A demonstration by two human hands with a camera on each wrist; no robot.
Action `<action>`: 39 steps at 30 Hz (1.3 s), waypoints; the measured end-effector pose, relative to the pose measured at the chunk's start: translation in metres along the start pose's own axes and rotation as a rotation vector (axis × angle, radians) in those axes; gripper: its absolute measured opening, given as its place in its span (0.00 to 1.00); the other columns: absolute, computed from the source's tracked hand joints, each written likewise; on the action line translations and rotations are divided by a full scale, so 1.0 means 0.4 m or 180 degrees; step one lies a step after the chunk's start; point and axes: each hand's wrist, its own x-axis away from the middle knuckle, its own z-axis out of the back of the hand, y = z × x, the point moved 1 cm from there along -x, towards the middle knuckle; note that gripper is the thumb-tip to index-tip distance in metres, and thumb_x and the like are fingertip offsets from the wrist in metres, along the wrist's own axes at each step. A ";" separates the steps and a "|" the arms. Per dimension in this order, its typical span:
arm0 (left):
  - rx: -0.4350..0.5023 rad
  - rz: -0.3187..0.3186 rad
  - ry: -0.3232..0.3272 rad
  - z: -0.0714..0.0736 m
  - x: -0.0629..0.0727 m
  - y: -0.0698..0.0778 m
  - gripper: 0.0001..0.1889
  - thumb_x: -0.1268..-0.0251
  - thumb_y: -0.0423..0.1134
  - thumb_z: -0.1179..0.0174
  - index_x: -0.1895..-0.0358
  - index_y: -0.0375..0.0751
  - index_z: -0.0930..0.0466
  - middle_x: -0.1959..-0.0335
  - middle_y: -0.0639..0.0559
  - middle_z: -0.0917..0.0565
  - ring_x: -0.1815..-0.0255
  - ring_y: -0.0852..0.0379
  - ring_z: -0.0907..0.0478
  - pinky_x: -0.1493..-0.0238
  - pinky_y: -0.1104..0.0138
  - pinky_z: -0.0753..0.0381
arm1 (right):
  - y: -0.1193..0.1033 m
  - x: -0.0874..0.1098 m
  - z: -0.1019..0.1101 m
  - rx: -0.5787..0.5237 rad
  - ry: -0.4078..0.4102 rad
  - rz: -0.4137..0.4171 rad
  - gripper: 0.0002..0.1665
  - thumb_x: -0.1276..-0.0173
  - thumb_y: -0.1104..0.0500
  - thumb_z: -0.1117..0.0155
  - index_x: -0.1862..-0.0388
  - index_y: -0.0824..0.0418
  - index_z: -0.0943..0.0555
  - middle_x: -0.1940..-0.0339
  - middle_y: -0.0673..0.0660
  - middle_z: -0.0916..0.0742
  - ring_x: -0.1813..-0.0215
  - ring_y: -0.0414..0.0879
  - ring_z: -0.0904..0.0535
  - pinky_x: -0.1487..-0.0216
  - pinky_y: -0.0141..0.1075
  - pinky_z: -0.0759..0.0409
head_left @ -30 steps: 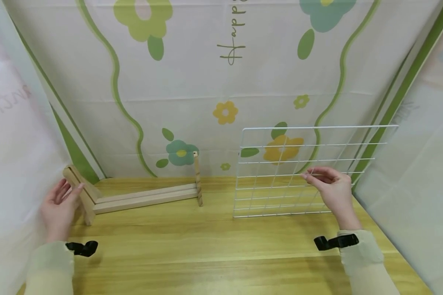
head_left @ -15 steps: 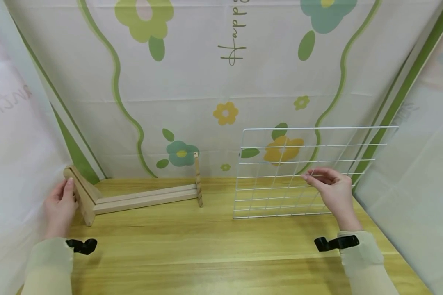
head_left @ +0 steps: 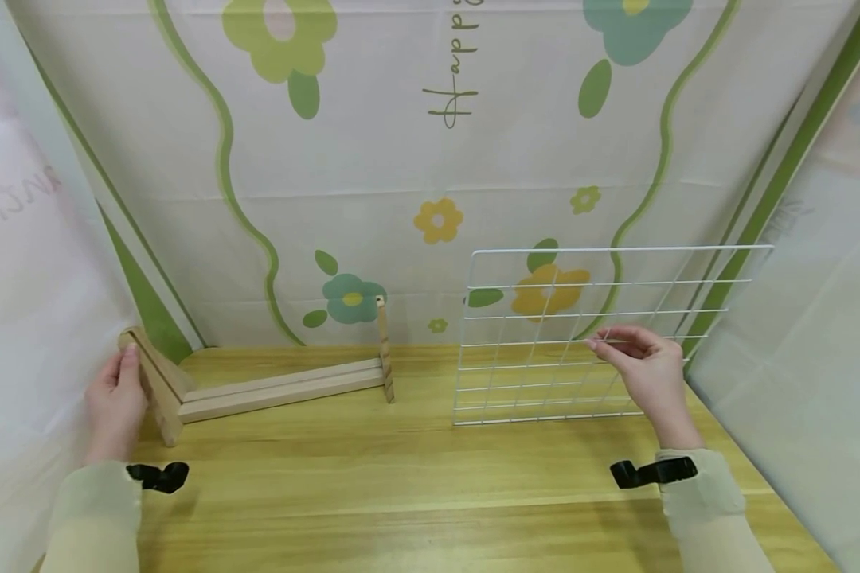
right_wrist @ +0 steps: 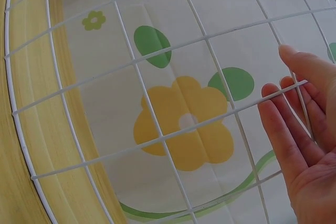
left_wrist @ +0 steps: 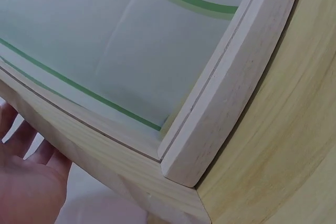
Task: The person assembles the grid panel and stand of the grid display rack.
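A pale wooden stand (head_left: 279, 394) lies along the table at the left, with a grooved rail and an upright piece at each end. My left hand (head_left: 115, 410) grips its left end piece (left_wrist: 100, 145), thumb on the near face and fingers behind. In the left wrist view, the grooved rail (left_wrist: 220, 98) meets that end piece at a corner. At the right, a white wire grid panel (head_left: 616, 249) stands on its lower edge, leaning slightly. My right hand (head_left: 652, 374) holds its wires between thumb and fingers. The fingers (right_wrist: 286, 140) reach the mesh in the right wrist view.
Wood-grain table (head_left: 401, 485) spreads in front of the stand and grid. A flower-printed cloth (head_left: 373, 151) hangs behind, and white cloth sides (head_left: 36, 263) close in at left and right. A gap separates the stand's right upright (head_left: 385, 350) from the grid.
My left thumb and fingers have closed onto the stand's left end. That end has shifted slightly left and toward me. My right hand and the grid stay in place.
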 end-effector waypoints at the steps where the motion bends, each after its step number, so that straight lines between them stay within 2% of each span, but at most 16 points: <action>1: 0.0013 0.0007 -0.0015 0.000 0.000 0.000 0.35 0.27 0.63 0.48 0.21 0.53 0.36 0.34 0.61 0.27 0.43 0.65 0.31 0.60 0.84 0.28 | 0.000 0.000 0.000 0.0002 -0.0001 -0.0008 0.18 0.36 0.60 0.22 0.53 0.69 0.14 0.61 0.46 0.10 0.61 0.36 0.13 0.63 0.25 0.17; 2: 0.0040 0.0005 -0.0011 0.000 0.000 0.000 0.35 0.27 0.63 0.48 0.22 0.53 0.35 0.36 0.61 0.25 0.43 0.65 0.31 0.61 0.84 0.28 | 0.000 0.001 0.000 0.0009 -0.0003 -0.0013 0.18 0.36 0.59 0.22 0.53 0.69 0.14 0.61 0.46 0.10 0.61 0.36 0.13 0.63 0.25 0.17; 5: 0.0221 -0.0068 0.0007 0.003 0.000 -0.002 0.33 0.28 0.62 0.45 0.25 0.52 0.30 0.49 0.62 0.22 0.54 0.69 0.29 0.65 0.83 0.27 | 0.001 0.001 0.000 0.0018 -0.0002 -0.0025 0.18 0.36 0.59 0.22 0.52 0.69 0.14 0.60 0.46 0.10 0.62 0.36 0.13 0.64 0.25 0.17; 8: 0.0523 -0.0181 -0.0076 0.008 0.003 -0.008 0.30 0.27 0.58 0.43 0.27 0.51 0.26 0.55 0.66 0.20 0.56 0.69 0.26 0.66 0.83 0.24 | 0.001 0.000 0.000 0.0027 -0.0005 -0.0019 0.19 0.36 0.59 0.22 0.52 0.70 0.14 0.60 0.45 0.10 0.62 0.36 0.13 0.63 0.25 0.17; 13: 0.0839 -0.0325 -0.0324 0.018 0.011 -0.019 0.28 0.24 0.53 0.43 0.27 0.47 0.27 0.50 0.65 0.18 0.50 0.69 0.23 0.59 0.83 0.22 | 0.003 -0.004 0.000 0.0010 -0.0027 -0.0001 0.20 0.37 0.60 0.22 0.51 0.71 0.15 0.60 0.47 0.10 0.61 0.36 0.13 0.62 0.25 0.16; 20: 0.1183 -0.0416 -0.0397 0.022 0.011 -0.019 0.26 0.24 0.47 0.43 0.27 0.45 0.28 0.53 0.65 0.14 0.51 0.70 0.20 0.58 0.81 0.21 | 0.002 -0.004 -0.002 0.0000 -0.0035 0.0013 0.18 0.37 0.61 0.22 0.52 0.70 0.14 0.60 0.47 0.10 0.61 0.36 0.13 0.62 0.25 0.17; 28: 0.1224 -0.0544 -0.0539 0.029 0.018 -0.018 0.28 0.23 0.46 0.43 0.24 0.43 0.32 0.51 0.64 0.13 0.51 0.71 0.20 0.56 0.81 0.21 | 0.001 -0.004 -0.002 -0.0004 -0.0030 0.0017 0.18 0.37 0.60 0.22 0.52 0.70 0.14 0.60 0.47 0.10 0.61 0.36 0.13 0.63 0.25 0.17; 39: 0.1190 -0.0549 -0.0534 0.035 0.028 -0.019 0.26 0.23 0.46 0.43 0.25 0.45 0.30 0.51 0.65 0.13 0.52 0.72 0.19 0.57 0.81 0.21 | 0.000 -0.003 -0.002 0.0007 -0.0013 0.0027 0.18 0.37 0.60 0.22 0.53 0.70 0.14 0.61 0.47 0.10 0.61 0.36 0.13 0.63 0.25 0.17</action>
